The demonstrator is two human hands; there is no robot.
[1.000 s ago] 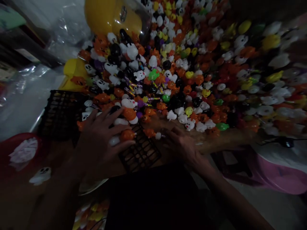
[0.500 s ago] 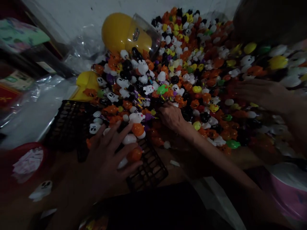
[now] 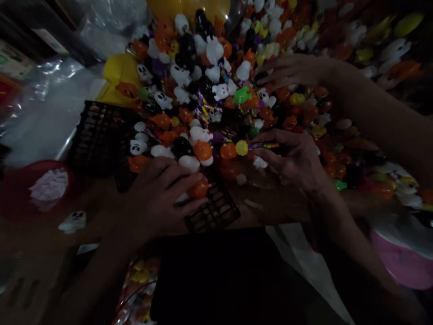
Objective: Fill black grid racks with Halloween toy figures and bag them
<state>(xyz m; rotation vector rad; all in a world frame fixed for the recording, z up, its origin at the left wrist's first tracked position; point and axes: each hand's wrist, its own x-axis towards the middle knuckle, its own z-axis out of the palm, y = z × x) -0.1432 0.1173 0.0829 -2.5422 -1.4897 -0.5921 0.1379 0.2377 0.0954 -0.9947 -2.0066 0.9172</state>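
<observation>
My right hand (image 3: 294, 155) pinches a thin tube with a purple and yellow pattern between thumb and fingertips. At the tube's left end is a yellow knob (image 3: 242, 148), with an orange toy (image 3: 228, 150) right beside it; whether they are joined I cannot tell. My left hand (image 3: 162, 194) rests over a black grid tray (image 3: 216, 212), thumb and forefinger around a round orange toy (image 3: 198, 188). White toys and an orange pumpkin toy (image 3: 203, 151) lie just beyond its fingers.
A heap of small Halloween toys (image 3: 213, 49) covers the back. Another person's hand (image 3: 294, 70) reaches into it from the right. A second black grid basket (image 3: 98, 135), a red bowl of white packets (image 3: 49, 187) and a ghost toy (image 3: 73, 221) are at left.
My right hand has come out of the heap toward the right, now with the tube. My left hand's fingers have drawn closer around the orange toy. The other person's hand moved left. The view tilted down.
</observation>
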